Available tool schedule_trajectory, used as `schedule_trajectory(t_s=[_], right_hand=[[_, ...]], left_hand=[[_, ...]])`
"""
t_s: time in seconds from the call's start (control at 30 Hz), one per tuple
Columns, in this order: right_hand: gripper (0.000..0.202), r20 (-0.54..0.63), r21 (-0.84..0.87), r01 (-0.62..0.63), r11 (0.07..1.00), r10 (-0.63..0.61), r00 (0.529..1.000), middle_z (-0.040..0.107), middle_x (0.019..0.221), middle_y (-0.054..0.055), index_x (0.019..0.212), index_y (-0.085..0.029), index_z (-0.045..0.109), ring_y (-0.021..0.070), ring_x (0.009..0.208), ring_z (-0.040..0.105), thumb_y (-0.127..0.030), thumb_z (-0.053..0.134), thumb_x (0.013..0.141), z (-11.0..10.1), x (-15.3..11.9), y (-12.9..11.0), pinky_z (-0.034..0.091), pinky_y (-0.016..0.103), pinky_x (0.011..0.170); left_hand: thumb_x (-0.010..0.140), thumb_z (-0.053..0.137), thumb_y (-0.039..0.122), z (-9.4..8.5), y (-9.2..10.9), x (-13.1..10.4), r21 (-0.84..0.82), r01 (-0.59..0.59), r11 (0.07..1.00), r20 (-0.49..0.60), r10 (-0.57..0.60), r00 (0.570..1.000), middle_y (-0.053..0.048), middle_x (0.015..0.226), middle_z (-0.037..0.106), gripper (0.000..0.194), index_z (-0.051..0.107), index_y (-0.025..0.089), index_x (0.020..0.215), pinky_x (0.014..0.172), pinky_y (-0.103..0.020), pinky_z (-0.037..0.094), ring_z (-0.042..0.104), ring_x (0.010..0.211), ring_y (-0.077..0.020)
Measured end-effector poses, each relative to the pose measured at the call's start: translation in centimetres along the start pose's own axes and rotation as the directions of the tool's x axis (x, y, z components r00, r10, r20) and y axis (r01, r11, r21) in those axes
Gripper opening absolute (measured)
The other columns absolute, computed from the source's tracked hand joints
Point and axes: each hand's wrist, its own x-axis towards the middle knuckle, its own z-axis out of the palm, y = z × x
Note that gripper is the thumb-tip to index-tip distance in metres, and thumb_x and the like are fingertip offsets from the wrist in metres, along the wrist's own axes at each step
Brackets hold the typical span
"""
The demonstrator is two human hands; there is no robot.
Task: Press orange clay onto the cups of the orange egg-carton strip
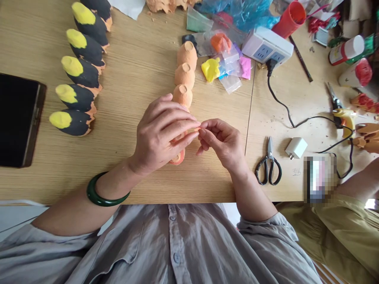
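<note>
An orange row of egg-carton cups (pixel 185 73) runs toward me on the wooden table, its near end partly under my hands and showing a red-orange ring. My left hand (pixel 161 132), above that end, pinches a small orange piece (pixel 194 129) between thumb and fingers. The fingertips of my right hand (pixel 220 140) meet the left ones at the same piece, thumb and index pressed together. Lumps of yellow clay (pixel 211 70), orange clay (pixel 221 42) and pink clay (pixel 245 67) lie with plastic bags beyond the row.
Black-and-yellow painted cups (pixel 84 73) line the left, near a dark tablet (pixel 17 120). Right of my hands are scissors (pixel 269 163), a white adapter (pixel 296 148) and a power strip (pixel 268 47) with its cord. Another person's arm (pixel 359 179) is at the right edge.
</note>
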Motion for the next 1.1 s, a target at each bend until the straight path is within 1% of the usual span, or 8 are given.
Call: schedule_trajectory(t_s=[0.07, 0.17, 0.23, 0.33, 0.5, 0.77, 0.9, 1.1], right_hand=[[0.051, 0.041, -0.004, -0.011, 1.000, 0.011, 0.999, 0.069, 0.080, -0.005, 0.098, -0.019, 0.075, 0.0068, 0.059, 0.060, -0.059, 0.106, 0.089, -0.2, 0.1, 0.2, 0.069, 0.022, 0.056], [0.051, 0.056, 0.007, -0.027, 1.000, 0.026, 0.998, 0.069, 0.080, -0.005, 0.098, -0.019, 0.074, 0.0066, 0.060, 0.060, -0.059, 0.105, 0.091, -0.4, 0.2, 0.2, 0.069, 0.022, 0.056], [0.050, 0.055, 0.027, -0.034, 0.999, 0.032, 0.998, 0.068, 0.079, -0.006, 0.097, -0.019, 0.075, 0.0066, 0.059, 0.060, -0.058, 0.105, 0.091, -0.3, 0.2, 0.1, 0.069, 0.022, 0.055], [0.048, 0.062, 0.067, -0.050, 0.997, 0.046, 0.997, 0.067, 0.075, -0.006, 0.097, -0.019, 0.075, 0.0065, 0.058, 0.058, -0.056, 0.105, 0.092, -0.2, 0.2, 0.0, 0.069, 0.021, 0.054], [0.049, 0.070, 0.105, -0.087, 0.991, 0.080, 0.994, 0.070, 0.079, -0.005, 0.098, -0.018, 0.076, 0.0072, 0.062, 0.061, -0.055, 0.108, 0.089, -0.4, 0.2, -0.1, 0.070, 0.022, 0.054], [0.054, 0.134, 0.154, -0.184, 0.971, 0.164, 0.977, 0.074, 0.082, -0.005, 0.096, -0.018, 0.078, 0.0059, 0.056, 0.060, -0.061, 0.108, 0.086, -0.6, 0.4, 0.0, 0.069, 0.024, 0.051], [0.054, 0.108, 0.170, -0.162, 0.972, 0.145, 0.984, 0.071, 0.075, -0.008, 0.095, -0.018, 0.078, 0.0052, 0.054, 0.060, -0.060, 0.110, 0.084, -0.6, 0.6, 0.0, 0.068, 0.022, 0.051], [0.055, 0.133, 0.189, -0.230, 0.955, 0.207, 0.969, 0.075, 0.078, -0.006, 0.090, -0.017, 0.078, 0.0055, 0.054, 0.060, -0.059, 0.113, 0.080, -0.6, 0.6, -0.2, 0.068, 0.022, 0.048]], left_hand=[[0.115, 0.082, 0.030, 0.2, -0.3, -0.1, 0.076, -0.130, 0.989, -0.050, 0.134, 0.990, 0.004, 0.114, 0.090, 0.010, 0.084, 0.039, 0.114, 0.128, -0.059, 0.064, 0.085, 0.116, -0.0256], [0.117, 0.080, 0.027, 0.6, -0.8, -0.2, 0.123, -0.210, 0.970, -0.114, 0.224, 0.968, 0.007, 0.106, 0.089, 0.010, 0.083, 0.037, 0.117, 0.120, -0.052, 0.069, 0.084, 0.105, -0.0209], [0.118, 0.081, 0.032, 0.8, -1.1, -0.3, 0.102, -0.198, 0.975, -0.125, 0.210, 0.970, 0.005, 0.111, 0.090, 0.009, 0.083, 0.035, 0.126, 0.118, -0.050, 0.070, 0.085, 0.106, -0.0207], [0.116, 0.086, 0.044, 1.0, -1.2, -0.3, 0.100, -0.200, 0.975, -0.128, 0.212, 0.969, 0.001, 0.122, 0.091, 0.029, 0.081, 0.032, 0.141, 0.118, -0.052, 0.069, 0.086, 0.112, -0.0240], [0.115, 0.084, 0.031, 0.9, -0.7, -0.3, 0.086, -0.164, 0.983, -0.118, 0.173, 0.978, 0.004, 0.110, 0.092, 0.006, 0.086, 0.036, 0.118, 0.121, -0.057, 0.068, 0.088, 0.112, -0.0269], [0.113, 0.082, 0.019, 0.5, -0.3, -0.3, 0.014, -0.146, 0.989, -0.078, 0.147, 0.986, 0.003, 0.116, 0.093, 0.023, 0.088, 0.038, 0.126, 0.119, -0.058, 0.071, 0.087, 0.115, -0.0286], [0.112, 0.086, 0.026, 0.6, -0.5, -0.4, 0.000, -0.136, 0.991, -0.052, 0.135, 0.989, 0.001, 0.123, 0.092, 0.023, 0.086, 0.037, 0.132, 0.121, -0.059, 0.070, 0.086, 0.119, -0.0297], [0.112, 0.085, 0.020, 0.3, -0.6, -0.3, -0.039, -0.141, 0.989, -0.046, 0.140, 0.989, 0.001, 0.115, 0.093, 0.019, 0.088, 0.035, 0.122, 0.117, -0.057, 0.072, 0.088, 0.116, -0.0296]])
